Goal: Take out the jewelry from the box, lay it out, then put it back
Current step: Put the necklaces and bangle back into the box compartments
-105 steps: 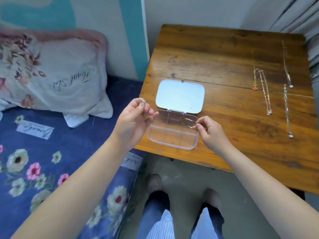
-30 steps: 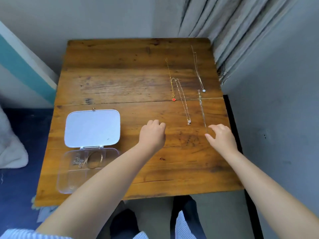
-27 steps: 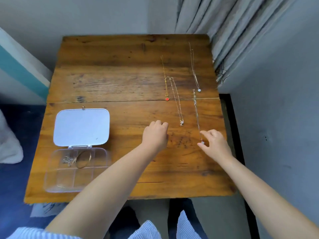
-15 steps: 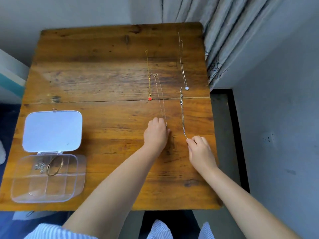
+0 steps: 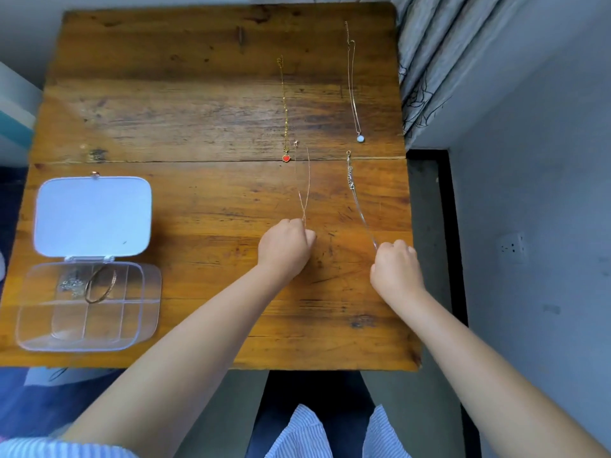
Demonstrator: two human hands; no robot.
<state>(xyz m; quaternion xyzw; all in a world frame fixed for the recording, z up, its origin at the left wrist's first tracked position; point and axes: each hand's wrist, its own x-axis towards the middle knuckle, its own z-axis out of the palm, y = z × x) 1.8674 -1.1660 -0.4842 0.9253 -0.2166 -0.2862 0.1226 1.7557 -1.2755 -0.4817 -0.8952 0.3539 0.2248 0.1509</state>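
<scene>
A clear plastic jewelry box lies open at the table's near left, lid flat behind it. A gold bangle and a small silver piece rest in its back compartments. My left hand is closed on the near end of a thin rose-gold chain that stretches away from it. My right hand pinches the near end of a silver chain. A gold chain with a red heart and a chain with a pale round pendant lie farther back.
The wooden table has a seam across its middle. A grey curtain hangs at the back right, beside a grey wall with a socket. A blue floral bed cover lies at the lower left.
Both hands left the box and reached right to the laid-out chains. Each has closed on a chain's near end and pulled it toward me. The view has swung right.
</scene>
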